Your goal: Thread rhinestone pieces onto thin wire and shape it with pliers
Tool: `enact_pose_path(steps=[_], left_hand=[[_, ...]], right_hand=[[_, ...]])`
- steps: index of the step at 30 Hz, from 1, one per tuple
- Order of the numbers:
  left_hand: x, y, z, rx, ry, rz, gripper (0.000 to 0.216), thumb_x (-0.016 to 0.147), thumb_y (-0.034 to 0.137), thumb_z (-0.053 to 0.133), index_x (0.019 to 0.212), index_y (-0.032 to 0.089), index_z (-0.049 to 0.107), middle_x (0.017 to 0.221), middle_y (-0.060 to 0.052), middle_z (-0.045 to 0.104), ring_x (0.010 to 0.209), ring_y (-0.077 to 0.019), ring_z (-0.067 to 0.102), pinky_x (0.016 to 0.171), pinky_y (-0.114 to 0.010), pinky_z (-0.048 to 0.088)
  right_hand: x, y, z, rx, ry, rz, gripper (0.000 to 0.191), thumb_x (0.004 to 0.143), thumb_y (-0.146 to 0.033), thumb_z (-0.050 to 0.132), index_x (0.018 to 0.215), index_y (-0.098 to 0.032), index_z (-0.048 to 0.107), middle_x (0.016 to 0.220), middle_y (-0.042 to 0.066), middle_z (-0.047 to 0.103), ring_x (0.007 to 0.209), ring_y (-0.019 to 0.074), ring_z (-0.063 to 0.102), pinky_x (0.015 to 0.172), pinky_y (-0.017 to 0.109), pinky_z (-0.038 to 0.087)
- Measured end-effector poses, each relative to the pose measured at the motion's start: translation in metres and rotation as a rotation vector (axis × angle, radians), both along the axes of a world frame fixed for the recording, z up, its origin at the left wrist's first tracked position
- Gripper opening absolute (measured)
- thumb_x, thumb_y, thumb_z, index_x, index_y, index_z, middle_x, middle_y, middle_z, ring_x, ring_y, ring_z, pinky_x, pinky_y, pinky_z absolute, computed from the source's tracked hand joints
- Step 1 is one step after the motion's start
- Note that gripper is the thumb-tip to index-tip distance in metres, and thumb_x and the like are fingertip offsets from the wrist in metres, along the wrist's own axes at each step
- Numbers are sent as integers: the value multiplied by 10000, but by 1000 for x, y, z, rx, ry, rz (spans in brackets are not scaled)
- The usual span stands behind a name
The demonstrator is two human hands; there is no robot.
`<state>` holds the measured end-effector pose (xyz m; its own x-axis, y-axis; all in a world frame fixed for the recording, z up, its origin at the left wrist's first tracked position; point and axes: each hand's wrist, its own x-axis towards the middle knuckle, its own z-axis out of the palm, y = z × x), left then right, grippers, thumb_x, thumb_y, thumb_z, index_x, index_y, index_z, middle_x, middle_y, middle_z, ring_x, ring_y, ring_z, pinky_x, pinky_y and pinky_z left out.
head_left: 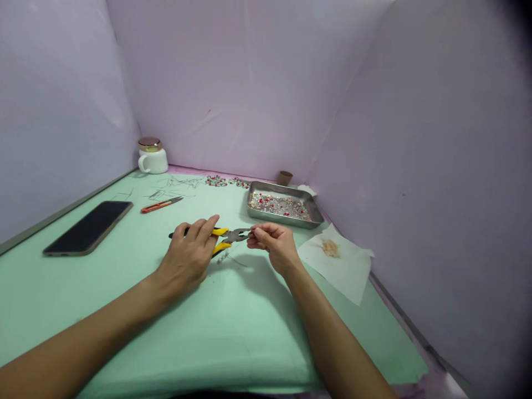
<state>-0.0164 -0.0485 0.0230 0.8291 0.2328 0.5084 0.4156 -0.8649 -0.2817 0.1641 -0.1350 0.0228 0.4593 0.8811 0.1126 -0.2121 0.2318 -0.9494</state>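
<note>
My left hand [193, 246] is wrapped round a pair of pliers [236, 236] with yellow and black handles. The plier jaws point right and meet the fingertips of my right hand [276, 242]. Those fingers are pinched together at the jaw tips, on something too small to make out. Under the pliers, a thin wire with small clear beads [224, 256] lies on the green cloth [199, 327].
A metal tray [286, 221] of clear and red beads stands behind my right hand. Nearby are a white paper [344, 277], a small brown cup [285, 178], beaded pieces [216, 181], an orange cutter [160, 205], loose wires [162, 194], a phone [89, 227] and a lidded white mug [154, 160].
</note>
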Motion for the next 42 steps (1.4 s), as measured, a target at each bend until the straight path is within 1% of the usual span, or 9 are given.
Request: enact_pose_path(steps=[6,10,13,19,25,29,34,39,42], left_hand=[[1,-4,0,35,-9,11,386,635,4,402,980,71,563,1255,-202,412,1045,-322,409,776,-459,329],[1,-5,-1,32,8,18,368,638,-6,403,950,77,579,1162,-185,487,1001,-307,435,759,-437,345],[0,-6,-3,28,33,39,357,633,-29,393,904,86,594,1111,-172,515,956,-290,458,738,-417,359],[3,-5,-10,21,55,58,348,674,-28,378,919,92,594,1127,-167,503,959,-285,457,733,-416,358],[3,-4,-11,-3,50,50,370,674,-30,369,957,84,579,1148,-174,486,1004,-295,434,774,-442,339],[3,-5,-10,-8,57,57,357,680,-29,357,932,87,582,1105,-172,502,947,-288,454,742,-435,347],[4,-7,-7,-30,107,91,323,717,-13,343,904,104,579,1033,-159,516,853,-265,466,677,-403,354],[4,-8,-6,-67,127,85,322,700,-36,351,887,108,571,995,-145,518,828,-247,464,671,-380,356],[4,-8,-6,-112,132,86,319,694,-43,358,880,115,565,926,-122,524,800,-234,464,659,-361,358]], right_hand=[[0,0,1,-35,-9,-20,201,561,-301,714,647,-133,646,517,8,627,480,123,590,515,262,526],[0,1,0,-68,-14,-37,211,540,-304,719,615,-125,638,493,9,618,457,119,573,497,267,522],[-2,3,-2,-94,-12,-52,212,537,-304,712,607,-122,630,482,8,611,454,120,571,497,269,520],[-5,6,-6,-152,-83,-126,163,560,-265,678,589,-118,614,470,2,600,437,110,562,487,250,509],[-3,5,-5,-173,-107,-90,147,582,-256,661,603,-120,609,480,3,605,452,115,572,503,252,512],[-6,5,-3,-182,-54,-98,180,556,-277,679,598,-118,607,486,8,606,459,121,574,506,260,514],[-8,7,-7,-136,-28,-131,191,549,-293,688,608,-125,620,498,5,608,476,121,576,530,265,517],[-5,9,-12,-142,-11,-117,210,528,-306,704,596,-127,618,490,6,605,464,123,572,523,270,511],[-5,9,-13,-140,-24,-114,205,542,-302,702,609,-126,620,498,12,610,471,123,574,530,266,506]])
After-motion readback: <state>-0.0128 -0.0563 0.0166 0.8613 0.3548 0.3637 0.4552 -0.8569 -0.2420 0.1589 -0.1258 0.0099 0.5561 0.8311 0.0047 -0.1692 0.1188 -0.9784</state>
